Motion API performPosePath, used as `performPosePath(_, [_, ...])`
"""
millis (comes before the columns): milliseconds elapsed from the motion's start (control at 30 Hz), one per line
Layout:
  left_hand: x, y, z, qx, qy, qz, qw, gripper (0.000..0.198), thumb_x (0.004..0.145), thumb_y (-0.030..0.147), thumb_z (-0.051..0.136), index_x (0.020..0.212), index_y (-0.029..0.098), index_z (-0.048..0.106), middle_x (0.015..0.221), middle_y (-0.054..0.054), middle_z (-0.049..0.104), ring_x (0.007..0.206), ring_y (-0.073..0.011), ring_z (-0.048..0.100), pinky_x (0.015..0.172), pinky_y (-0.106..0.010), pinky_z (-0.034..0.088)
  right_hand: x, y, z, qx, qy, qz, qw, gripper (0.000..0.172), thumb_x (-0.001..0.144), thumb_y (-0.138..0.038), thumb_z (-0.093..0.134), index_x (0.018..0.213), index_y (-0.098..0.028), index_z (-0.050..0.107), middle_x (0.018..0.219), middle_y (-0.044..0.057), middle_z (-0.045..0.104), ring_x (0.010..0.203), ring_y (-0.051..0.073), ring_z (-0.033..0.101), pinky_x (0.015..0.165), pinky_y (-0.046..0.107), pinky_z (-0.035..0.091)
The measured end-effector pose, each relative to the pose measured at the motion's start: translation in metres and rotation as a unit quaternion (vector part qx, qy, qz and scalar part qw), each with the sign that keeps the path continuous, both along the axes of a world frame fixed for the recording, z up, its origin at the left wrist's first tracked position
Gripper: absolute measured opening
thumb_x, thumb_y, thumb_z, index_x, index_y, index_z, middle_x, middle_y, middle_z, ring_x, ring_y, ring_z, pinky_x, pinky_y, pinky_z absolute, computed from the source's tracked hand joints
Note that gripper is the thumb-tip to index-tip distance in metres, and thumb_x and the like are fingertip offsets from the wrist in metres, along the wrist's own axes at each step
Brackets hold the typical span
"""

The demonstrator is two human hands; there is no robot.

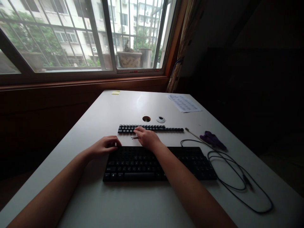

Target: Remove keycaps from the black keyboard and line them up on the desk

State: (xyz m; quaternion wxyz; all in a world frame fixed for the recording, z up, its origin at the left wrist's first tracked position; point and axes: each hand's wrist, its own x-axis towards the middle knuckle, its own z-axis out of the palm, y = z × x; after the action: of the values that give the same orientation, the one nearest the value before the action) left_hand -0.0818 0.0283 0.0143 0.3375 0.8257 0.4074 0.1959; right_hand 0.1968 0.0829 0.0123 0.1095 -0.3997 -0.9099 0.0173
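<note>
A black keyboard (139, 174) lies on the white desk, its upper part showing no light key legends. My left hand (105, 145) is at its far left corner, fingers bent and closed on the edge. Beyond the keyboard, black keycaps (154, 127) stand in rows. My right hand (147, 138) reaches over the keyboard to these rows, thumb and fingertips pinched at a keycap in the nearer row. Just below those fingers shows a small brown tool with a wire-like tip (135, 137); whether the palm holds it is hidden.
On the right lie a looped black cable (237, 189), a thin stick-like brush (193, 134) and a purple cloth (213, 140). Farther back are a cable hole (146, 119), its round cover (161, 119), printed papers (184, 103) and a yellow note (116, 92).
</note>
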Motion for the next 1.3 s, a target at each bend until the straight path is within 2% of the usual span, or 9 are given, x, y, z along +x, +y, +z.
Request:
performPosePath(200, [-0.001, 0.000, -0.001, 0.007, -0.002, 0.001, 1.000, 0.025, 0.094, 0.037, 0.057, 0.103, 0.016, 0.069, 0.095, -0.007, 0.064, 0.082, -0.0179, 0.060, 0.072, -0.026, 0.047, 0.002, 0.004, -0.005, 0.011, 0.094, 0.027, 0.995, 0.047, 0.089, -0.013, 0.050, 0.134, -0.021, 0.057, 0.140, 0.007, 0.055, 0.113, 0.020, 0.063, 0.097, 0.032, 0.052])
performPosePath(367, [-0.001, 0.000, -0.001, 0.006, -0.004, 0.000, 1.000, 0.026, 0.093, 0.037, 0.057, 0.103, 0.016, 0.069, 0.095, -0.007, 0.064, 0.080, -0.0172, 0.060, 0.071, -0.026, 0.047, 0.007, 0.008, -0.006, 0.056, 0.234, 0.060, 0.969, 0.038, 0.091, -0.012, 0.049, 0.126, -0.019, 0.061, 0.127, 0.008, 0.061, 0.111, 0.020, 0.063, 0.097, 0.033, 0.052])
performPosePath(567, [-0.001, 0.001, -0.001, 0.011, -0.004, -0.002, 1.000, 0.027, 0.093, 0.038, 0.057, 0.103, 0.016, 0.070, 0.096, -0.007, 0.065, 0.081, -0.0175, 0.060, 0.071, -0.026, 0.048, 0.012, 0.006, 0.024, 0.078, 0.358, 0.039, 0.929, 0.032, 0.100, -0.022, 0.040, 0.124, -0.017, 0.061, 0.117, 0.012, 0.063, 0.112, 0.022, 0.059, 0.100, 0.037, 0.049])
performPosePath(667, [-0.001, 0.002, -0.001, 0.014, -0.006, -0.003, 1.000, 0.027, 0.092, 0.037, 0.058, 0.103, 0.016, 0.070, 0.095, -0.008, 0.065, 0.082, -0.0180, 0.060, 0.072, -0.027, 0.048, 0.017, -0.004, 0.046, 0.049, 0.350, 0.004, 0.936, 0.035, 0.103, -0.031, 0.034, 0.117, -0.018, 0.064, 0.112, 0.010, 0.064, 0.109, 0.022, 0.058, 0.101, 0.038, 0.045])
performPosePath(733, [-0.001, 0.001, -0.002, 0.014, -0.006, -0.004, 1.000, 0.026, 0.092, 0.036, 0.057, 0.103, 0.016, 0.069, 0.095, -0.007, 0.064, 0.081, -0.0177, 0.059, 0.072, -0.027, 0.048, 0.021, -0.014, 0.057, 0.034, 0.318, -0.018, 0.947, 0.042, 0.104, -0.033, 0.028, 0.101, -0.020, 0.068, 0.106, 0.009, 0.063, 0.107, 0.022, 0.057, 0.101, 0.037, 0.042])
performPosePath(833, [-0.001, 0.001, -0.003, 0.010, -0.009, -0.003, 1.000, 0.025, 0.092, 0.035, 0.057, 0.103, 0.017, 0.069, 0.094, -0.007, 0.064, 0.079, -0.0172, 0.059, 0.070, -0.026, 0.047, 0.023, -0.033, 0.063, -0.020, 0.299, -0.021, 0.954, 0.047, 0.104, -0.039, 0.026, 0.082, -0.019, 0.063, 0.084, 0.005, 0.060, 0.089, 0.019, 0.057, 0.087, 0.033, 0.044])
performPosePath(967, [0.000, 0.000, -0.002, 0.007, -0.007, 0.004, 1.000, 0.024, 0.092, 0.035, 0.057, 0.102, 0.017, 0.070, 0.094, -0.006, 0.064, 0.078, -0.0167, 0.059, 0.069, -0.025, 0.047, 0.017, -0.057, 0.054, -0.140, 0.317, 0.014, 0.938, 0.045, 0.104, -0.042, 0.027, 0.076, -0.020, 0.056, 0.062, -0.002, 0.050, 0.059, 0.013, 0.049, 0.061, 0.025, 0.037])
performPosePath(1100, [0.000, 0.000, -0.001, 0.016, 0.000, 0.005, 1.000, 0.027, 0.093, 0.038, 0.057, 0.100, 0.016, 0.070, 0.091, -0.005, 0.063, 0.077, -0.0165, 0.058, 0.069, -0.024, 0.046, 0.007, -0.072, 0.041, -0.120, 0.275, 0.014, 0.954, 0.037, 0.099, -0.038, 0.044, 0.068, -0.020, 0.051, 0.060, -0.003, 0.050, 0.058, 0.012, 0.047, 0.061, 0.025, 0.033])
performPosePath(1300, [0.000, -0.001, 0.000, 0.018, 0.003, 0.001, 1.000, 0.029, 0.094, 0.040, 0.056, 0.101, 0.015, 0.069, 0.091, -0.006, 0.062, 0.078, -0.0164, 0.058, 0.068, -0.024, 0.045, 0.000, -0.082, 0.034, -0.104, 0.243, 0.011, 0.964, 0.033, 0.099, -0.036, 0.047, 0.072, -0.020, 0.058, 0.062, -0.001, 0.058, 0.058, 0.012, 0.052, 0.062, 0.024, 0.034])
